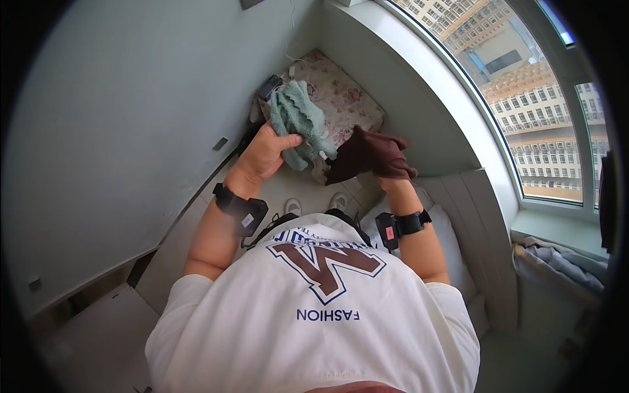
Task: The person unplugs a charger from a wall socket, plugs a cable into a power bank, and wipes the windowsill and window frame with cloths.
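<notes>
My left hand (265,150) is closed around a light green fluffy towel (298,111), with the thumb lying across its near side. The towel hangs bunched above and beyond the fingers, and a small white tag (323,155) shows at its lower right. A dark brown cloth (370,154) covers my right hand (393,183), so only the part near the wrist is visible. Its fingers are hidden under the fabric. The brown cloth spreads to the left, close to the towel's lower end.
Beyond my hands, a floral-covered surface (344,95) fills the corner, with a dark box-like object (269,87) and a white cable by it. A large window (524,111) is at right. Below it stand a grey panelled headboard (468,209) and folded fabric (563,262).
</notes>
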Demonstrator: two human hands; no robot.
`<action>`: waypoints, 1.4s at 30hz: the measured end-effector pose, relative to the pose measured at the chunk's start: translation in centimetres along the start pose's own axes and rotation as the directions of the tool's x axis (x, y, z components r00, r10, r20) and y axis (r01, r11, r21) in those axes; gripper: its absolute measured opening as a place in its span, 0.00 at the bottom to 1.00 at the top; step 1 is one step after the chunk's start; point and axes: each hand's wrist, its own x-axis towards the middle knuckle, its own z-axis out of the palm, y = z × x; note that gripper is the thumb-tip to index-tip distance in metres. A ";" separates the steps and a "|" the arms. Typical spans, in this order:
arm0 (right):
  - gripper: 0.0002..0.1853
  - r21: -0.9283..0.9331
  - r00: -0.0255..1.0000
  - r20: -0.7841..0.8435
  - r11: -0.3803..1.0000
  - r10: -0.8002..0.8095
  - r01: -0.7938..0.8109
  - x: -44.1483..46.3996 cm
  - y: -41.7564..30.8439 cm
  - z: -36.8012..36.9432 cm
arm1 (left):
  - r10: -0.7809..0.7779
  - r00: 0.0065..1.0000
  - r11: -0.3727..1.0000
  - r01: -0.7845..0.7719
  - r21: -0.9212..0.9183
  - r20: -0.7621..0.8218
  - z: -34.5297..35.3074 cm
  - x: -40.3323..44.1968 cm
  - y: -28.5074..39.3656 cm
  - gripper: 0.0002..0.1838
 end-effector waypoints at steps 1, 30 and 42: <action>0.23 -0.190 0.999 0.019 0.981 -0.033 0.036 0.2 -0.5 0.1 | -0.001 1.000 1.000 0.001 -0.003 0.005 -0.1 -0.1 0.1 0.25; 0.10 -0.120 0.939 0.048 0.931 -0.341 0.344 -2.7 -3.2 4.1 | -0.067 0.998 0.970 0.070 -0.232 0.018 -3.1 -0.6 0.5 0.21; 0.19 -0.520 0.864 0.140 0.707 -0.483 0.479 -2.0 4.6 1.1 | -0.119 0.948 0.941 0.203 -0.272 0.296 -9.3 -1.5 -4.0 0.29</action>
